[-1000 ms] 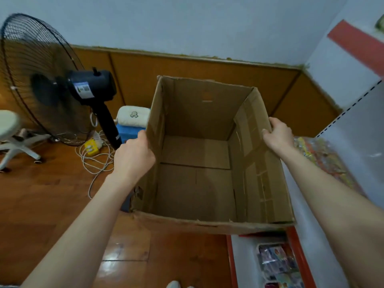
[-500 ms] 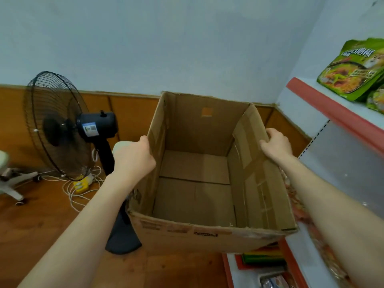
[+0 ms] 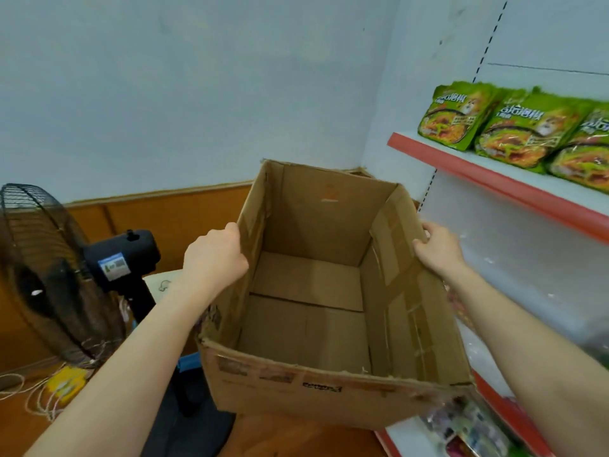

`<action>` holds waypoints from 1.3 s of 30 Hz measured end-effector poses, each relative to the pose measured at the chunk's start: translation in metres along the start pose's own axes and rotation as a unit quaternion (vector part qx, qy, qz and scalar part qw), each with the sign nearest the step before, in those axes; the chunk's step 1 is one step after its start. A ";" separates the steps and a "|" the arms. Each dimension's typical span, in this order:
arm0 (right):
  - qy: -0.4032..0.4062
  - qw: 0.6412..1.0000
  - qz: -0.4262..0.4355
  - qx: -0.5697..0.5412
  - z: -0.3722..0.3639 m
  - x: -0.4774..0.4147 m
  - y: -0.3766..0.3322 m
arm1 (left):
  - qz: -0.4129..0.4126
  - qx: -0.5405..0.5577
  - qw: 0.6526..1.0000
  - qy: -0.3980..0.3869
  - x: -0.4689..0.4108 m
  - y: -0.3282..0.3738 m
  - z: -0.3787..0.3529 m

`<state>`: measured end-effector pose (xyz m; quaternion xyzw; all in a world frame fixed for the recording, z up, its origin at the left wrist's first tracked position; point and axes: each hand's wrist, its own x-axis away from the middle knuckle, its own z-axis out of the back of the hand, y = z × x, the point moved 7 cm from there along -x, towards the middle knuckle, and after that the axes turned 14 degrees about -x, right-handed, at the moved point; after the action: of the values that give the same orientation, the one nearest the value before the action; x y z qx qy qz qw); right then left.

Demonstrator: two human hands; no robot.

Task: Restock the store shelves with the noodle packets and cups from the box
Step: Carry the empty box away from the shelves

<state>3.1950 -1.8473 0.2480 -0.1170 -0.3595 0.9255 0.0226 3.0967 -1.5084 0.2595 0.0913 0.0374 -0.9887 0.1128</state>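
Cardboard box (image 3: 306,324), open-topped, is held at the centre of the frame, its left wall gripped by the left hand (image 3: 214,255) and its right wall by the right hand (image 3: 440,250), fingers (image 3: 430,230) curled over the rims, while green noodle packets (image 3: 524,127) are lined on the red-edged shelf (image 3: 494,186) at upper right.

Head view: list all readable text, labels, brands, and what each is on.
Nothing is sharp enough to quote.
On the green packets: large white Chinese characters, too blurred to read.
On the box: small dark print on the near wall, blurred; faint orange mark on the inner far wall, unreadable.
On the fan sticker: blue-white label, text too small.
On the lower packets: print blurred.
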 end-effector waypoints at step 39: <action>0.465 0.737 -0.476 0.114 0.420 0.661 0.254 | -0.673 0.129 0.728 0.042 0.418 0.515 0.096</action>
<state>2.4657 -2.2290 0.2453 -0.3431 -0.2046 0.6583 0.6381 2.7985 -2.1088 0.2475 0.0975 -0.0342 -0.7961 -0.5962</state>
